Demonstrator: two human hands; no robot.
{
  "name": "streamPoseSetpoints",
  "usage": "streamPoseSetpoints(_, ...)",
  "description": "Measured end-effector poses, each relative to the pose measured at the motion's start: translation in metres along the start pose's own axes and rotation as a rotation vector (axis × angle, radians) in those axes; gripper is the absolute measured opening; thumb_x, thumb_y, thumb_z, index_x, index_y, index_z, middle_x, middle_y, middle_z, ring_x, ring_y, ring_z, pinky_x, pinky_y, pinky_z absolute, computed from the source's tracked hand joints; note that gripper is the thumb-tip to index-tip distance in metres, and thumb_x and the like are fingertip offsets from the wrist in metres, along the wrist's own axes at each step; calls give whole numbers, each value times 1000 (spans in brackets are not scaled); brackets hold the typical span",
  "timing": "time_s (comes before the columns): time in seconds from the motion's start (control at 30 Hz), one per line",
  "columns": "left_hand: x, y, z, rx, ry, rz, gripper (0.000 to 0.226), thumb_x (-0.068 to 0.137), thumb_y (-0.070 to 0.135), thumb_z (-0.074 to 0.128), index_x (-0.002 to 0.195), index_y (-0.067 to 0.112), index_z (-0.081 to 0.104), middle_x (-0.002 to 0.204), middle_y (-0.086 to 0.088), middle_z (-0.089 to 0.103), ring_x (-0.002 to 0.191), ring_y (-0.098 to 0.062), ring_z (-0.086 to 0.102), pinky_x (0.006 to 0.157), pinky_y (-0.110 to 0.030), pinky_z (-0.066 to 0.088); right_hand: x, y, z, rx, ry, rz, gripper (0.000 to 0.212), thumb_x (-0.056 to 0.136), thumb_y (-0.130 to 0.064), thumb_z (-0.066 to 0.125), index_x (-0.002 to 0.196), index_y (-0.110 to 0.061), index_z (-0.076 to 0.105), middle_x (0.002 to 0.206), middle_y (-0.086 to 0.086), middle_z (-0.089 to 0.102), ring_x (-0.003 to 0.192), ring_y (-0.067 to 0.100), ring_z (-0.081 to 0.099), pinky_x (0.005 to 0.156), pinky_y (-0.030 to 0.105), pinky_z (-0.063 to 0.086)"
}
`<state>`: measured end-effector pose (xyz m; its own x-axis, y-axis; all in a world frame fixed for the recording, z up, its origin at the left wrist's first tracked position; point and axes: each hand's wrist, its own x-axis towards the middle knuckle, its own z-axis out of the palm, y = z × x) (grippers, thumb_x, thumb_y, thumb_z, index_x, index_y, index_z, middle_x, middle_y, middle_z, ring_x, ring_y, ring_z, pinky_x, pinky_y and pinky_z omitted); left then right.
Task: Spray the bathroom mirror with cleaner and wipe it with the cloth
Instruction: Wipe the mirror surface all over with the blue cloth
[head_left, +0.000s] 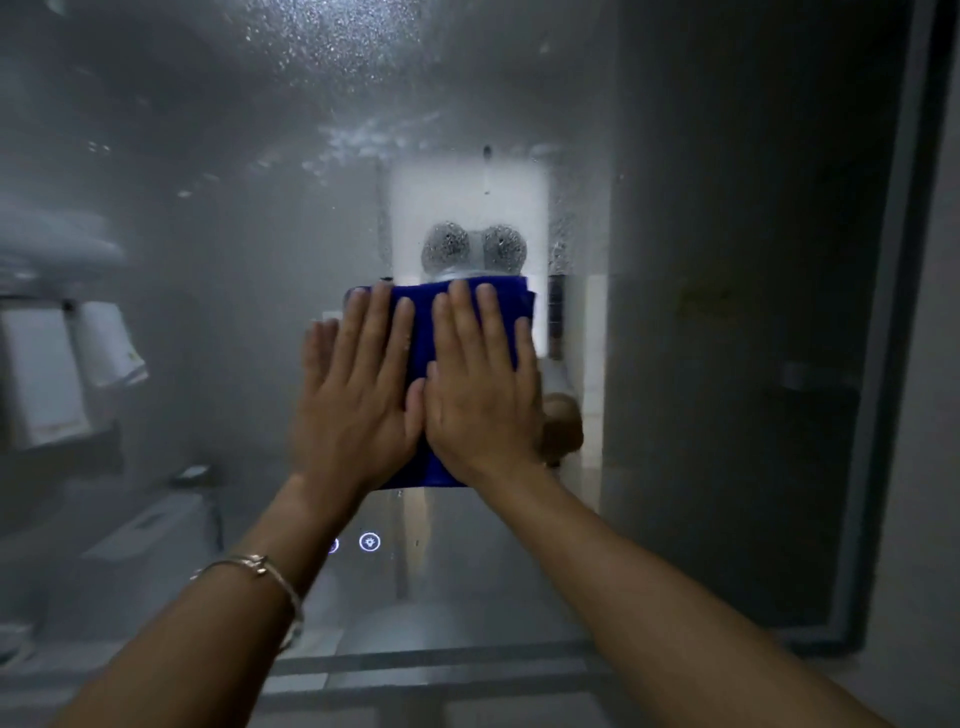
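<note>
The bathroom mirror (701, 260) fills the view, with spray droplets and foam across its upper part. A folded blue cloth (498, 296) lies flat against the glass at the centre. My left hand (358, 384) and my right hand (483, 384) press on it side by side, fingers straight and pointing up. The left hand's outer fingers reach past the cloth's left edge onto the glass. A thin bracelet sits on my left wrist. No spray bottle is in view.
Two lit touch icons (369, 542) glow in the mirror below the cloth. The mirror's dark frame edge (893, 364) runs down the right side. White towels on a rack (47, 374) show blurred at the left as a reflection. A ledge (441, 665) runs below.
</note>
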<state>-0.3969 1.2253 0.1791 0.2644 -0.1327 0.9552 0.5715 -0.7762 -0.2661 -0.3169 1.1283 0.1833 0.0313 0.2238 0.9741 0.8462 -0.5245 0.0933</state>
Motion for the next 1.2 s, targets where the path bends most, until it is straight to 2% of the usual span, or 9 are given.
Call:
streamPoseSetpoints(0.13,-11,-22,-2,-5,-31,-26,62,97,38,17,147,3,12,153,-19,13,143,-31,12,115,-50,6,1,-14,9,12,-43,-95,56,94,-30,27,145,-8,30,152,9,32,142,24,24,115,45,14)
streamPoseSetpoints(0.27,1,17,4,-111,-5,-132,63,94,31,22,145,-5,11,152,-26,12,142,-36,7,116,-49,6,3,22,0,27,-25,-203,53,96,-28,28,143,-7,35,150,10,36,141,23,28,115,43,17)
streamPoseSetpoints(0.4,29,81,8,-213,32,-88,63,93,29,25,143,-7,13,150,-30,15,141,-40,10,116,-48,6,-2,86,-18,-20,3,-166,53,95,-27,30,143,-5,33,149,12,36,139,24,30,114,42,14)
streamPoseSetpoints(0.6,69,189,14,-264,-33,-20,63,94,33,21,145,-2,8,153,-25,12,143,-36,7,117,-47,6,-21,200,-46,-73,-41,-66,55,98,-28,23,146,-7,9,155,8,15,143,17,8,116,39,5)
streamPoseSetpoints(0.73,88,249,13,-226,-87,33,63,95,37,12,144,1,-3,154,-20,0,143,-31,-3,117,-44,1,-32,260,-68,-77,-69,8,55,97,-28,23,147,-9,6,154,1,6,143,11,1,116,31,-4)
streamPoseSetpoints(0.83,104,287,14,-237,-107,36,63,95,37,12,144,1,-6,155,-21,-1,144,-32,-4,116,-44,-3,-34,298,-81,-78,-83,39,56,96,-28,21,146,-11,5,154,-1,4,142,9,-1,116,27,-8)
streamPoseSetpoints(1.0,123,331,16,-279,-116,41,62,97,38,13,142,1,-9,154,-19,-9,143,-32,-7,113,-43,-11,-37,344,-93,-62,-83,77,56,96,-28,20,147,-11,5,154,-1,3,143,10,-2,118,40,4)
streamPoseSetpoints(1.1,123,338,20,-271,-92,44,62,97,37,12,143,1,-5,154,-19,-5,144,-32,-4,113,-42,-11,-40,353,-91,-38,-81,67,55,97,-28,20,147,-10,4,154,1,3,144,13,-1,118,46,9)
streamPoseSetpoints(1.2,120,334,21,-257,-80,63,60,97,36,11,144,1,-2,155,-20,1,144,-32,-1,114,-42,-8,-41,348,-88,-32,-70,77,54,97,-27,19,146,-11,2,154,1,1,144,13,-2,119,44,7)
